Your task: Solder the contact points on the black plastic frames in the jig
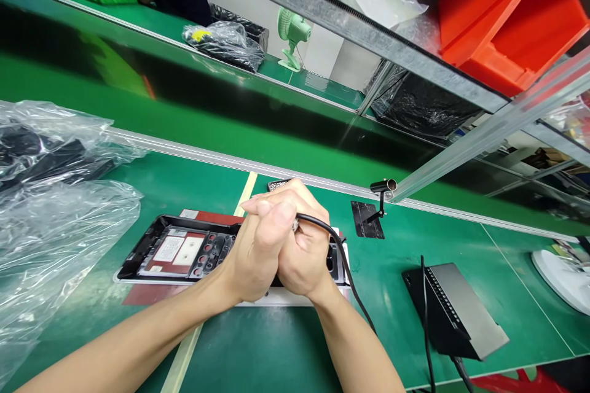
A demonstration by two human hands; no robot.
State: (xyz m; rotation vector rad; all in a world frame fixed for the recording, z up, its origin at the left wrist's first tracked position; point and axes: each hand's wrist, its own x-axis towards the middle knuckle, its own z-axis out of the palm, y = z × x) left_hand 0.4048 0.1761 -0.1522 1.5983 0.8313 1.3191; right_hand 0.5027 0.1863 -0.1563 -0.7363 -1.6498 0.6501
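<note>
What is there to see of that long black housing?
The black housing is long, shallow and plastic-looking, with raised walls. Pale rectangles show inside its left end, beside a dark insert with round holes. It lies flat, open side up, over a reddish sheet on the green bench. The left hand and right hand hide its middle; contact is unclear.

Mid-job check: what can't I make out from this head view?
Head view: what the left hand and right hand clasp at the black cable, hidden by those hands.
Head view: middle of the black housing, behind the hands.
Head view: print on the white label, too small.
Head view: rest of the clear plastic bag, past the left edge.
</note>
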